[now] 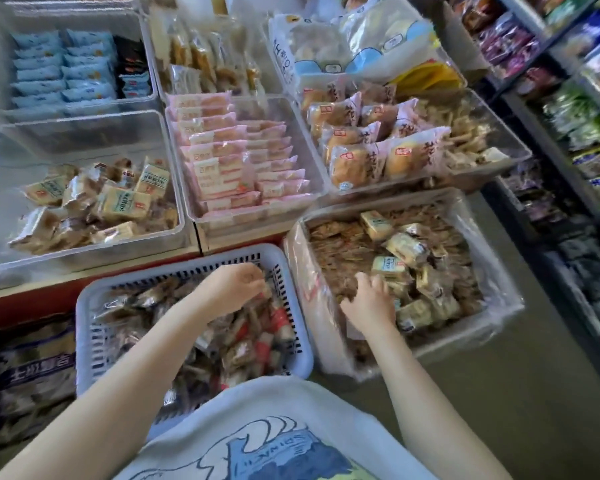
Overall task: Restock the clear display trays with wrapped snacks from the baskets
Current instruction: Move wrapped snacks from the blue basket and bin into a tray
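A pale blue slotted basket (84,317) full of small wrapped snacks sits low in front of me. My left hand (234,287) hovers over its far right corner with the fingers curled; what they hold is hidden. To the right stands a plastic-lined box (506,299) of brown and cream wrapped snacks (407,249). My right hand (369,303) reaches into it, fingers curled round a cream packet. Behind the basket, a clear display tray (66,136) holds a loose heap of cream and brown packets (118,202) in its near half.
Beyond lie clear trays of pink packets (222,157), wrapped buns (357,161), blue packets (63,71) and tan biscuits (201,60). Large white bags (361,43) lie at the back. Shelves of bagged goods (575,116) run along the right. A dark printed bag (32,372) lies at lower left.
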The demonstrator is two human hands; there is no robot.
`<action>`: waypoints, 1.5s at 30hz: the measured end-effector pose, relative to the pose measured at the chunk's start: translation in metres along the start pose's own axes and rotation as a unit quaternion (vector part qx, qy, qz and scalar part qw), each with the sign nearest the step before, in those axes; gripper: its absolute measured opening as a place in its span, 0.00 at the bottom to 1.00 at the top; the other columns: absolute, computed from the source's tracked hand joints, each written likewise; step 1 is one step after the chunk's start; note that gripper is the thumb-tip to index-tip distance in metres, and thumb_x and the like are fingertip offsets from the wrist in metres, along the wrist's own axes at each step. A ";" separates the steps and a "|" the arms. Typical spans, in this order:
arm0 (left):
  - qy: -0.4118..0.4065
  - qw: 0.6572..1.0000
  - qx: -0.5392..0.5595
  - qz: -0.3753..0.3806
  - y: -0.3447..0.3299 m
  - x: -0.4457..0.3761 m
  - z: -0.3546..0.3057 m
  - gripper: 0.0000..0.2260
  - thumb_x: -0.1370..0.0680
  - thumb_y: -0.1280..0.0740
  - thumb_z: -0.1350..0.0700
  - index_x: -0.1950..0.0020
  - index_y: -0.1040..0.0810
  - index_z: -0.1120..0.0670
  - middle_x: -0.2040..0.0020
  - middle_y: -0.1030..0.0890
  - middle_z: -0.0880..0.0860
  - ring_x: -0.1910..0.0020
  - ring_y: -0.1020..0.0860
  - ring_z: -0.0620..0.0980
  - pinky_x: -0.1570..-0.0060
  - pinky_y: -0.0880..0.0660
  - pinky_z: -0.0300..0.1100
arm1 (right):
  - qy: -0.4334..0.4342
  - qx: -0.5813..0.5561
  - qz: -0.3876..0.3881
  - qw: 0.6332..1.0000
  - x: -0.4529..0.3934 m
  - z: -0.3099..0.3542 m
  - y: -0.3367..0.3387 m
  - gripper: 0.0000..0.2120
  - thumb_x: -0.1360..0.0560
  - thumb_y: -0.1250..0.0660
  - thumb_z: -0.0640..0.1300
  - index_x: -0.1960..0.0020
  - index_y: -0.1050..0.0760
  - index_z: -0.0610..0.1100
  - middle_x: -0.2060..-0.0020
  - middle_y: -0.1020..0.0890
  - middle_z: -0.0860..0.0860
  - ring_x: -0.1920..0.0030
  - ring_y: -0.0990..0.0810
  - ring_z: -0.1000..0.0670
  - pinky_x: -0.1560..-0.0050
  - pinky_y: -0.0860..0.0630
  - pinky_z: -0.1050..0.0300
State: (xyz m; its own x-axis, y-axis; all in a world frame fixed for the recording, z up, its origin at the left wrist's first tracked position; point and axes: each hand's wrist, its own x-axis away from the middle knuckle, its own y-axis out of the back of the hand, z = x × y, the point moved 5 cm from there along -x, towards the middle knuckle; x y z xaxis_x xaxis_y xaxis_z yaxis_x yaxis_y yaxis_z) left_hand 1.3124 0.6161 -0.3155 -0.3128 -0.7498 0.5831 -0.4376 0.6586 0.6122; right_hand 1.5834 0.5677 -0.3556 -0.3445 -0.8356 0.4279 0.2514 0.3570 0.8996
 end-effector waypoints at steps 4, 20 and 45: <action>-0.004 1.000 -0.001 0.007 -0.020 -0.002 -0.028 0.14 0.17 0.39 0.46 0.34 0.23 0.47 0.37 0.20 0.47 0.45 0.21 0.47 0.48 0.24 0.43 | 0.045 0.089 0.068 0.993 0.010 -0.032 -0.028 0.33 0.24 0.31 0.48 0.24 0.42 0.51 0.24 0.41 0.45 0.24 0.43 0.39 0.27 0.40 0.38; -0.021 0.863 0.504 -0.037 -0.001 0.022 -0.050 0.23 0.26 0.27 0.47 0.32 0.26 0.45 0.41 0.18 0.53 0.44 0.17 0.51 0.40 0.22 0.56 | -0.002 -0.737 0.298 0.606 0.036 0.079 0.056 0.18 0.16 0.44 0.50 0.42 0.20 0.41 0.56 0.16 0.41 0.61 0.18 0.45 0.69 0.32 0.56; 0.040 0.892 0.097 -0.439 0.183 -0.011 0.151 0.15 0.20 0.34 0.57 0.33 0.22 0.51 0.27 0.32 0.56 0.27 0.37 0.56 0.26 0.38 0.56 | 0.408 0.105 0.074 0.904 0.019 0.307 -0.010 0.35 0.19 0.39 0.48 0.18 0.54 0.47 0.19 0.62 0.48 0.19 0.62 0.45 0.21 0.46 0.45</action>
State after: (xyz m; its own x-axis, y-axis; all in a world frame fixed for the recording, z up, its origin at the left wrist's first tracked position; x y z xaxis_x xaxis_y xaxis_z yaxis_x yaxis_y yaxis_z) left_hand 1.1081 0.7355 -0.2904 0.2793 -0.9596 -0.0351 -0.6248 -0.2093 0.7522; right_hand 1.2968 0.6764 -0.3296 0.4827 -0.7708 0.4159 0.0327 0.4904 0.8709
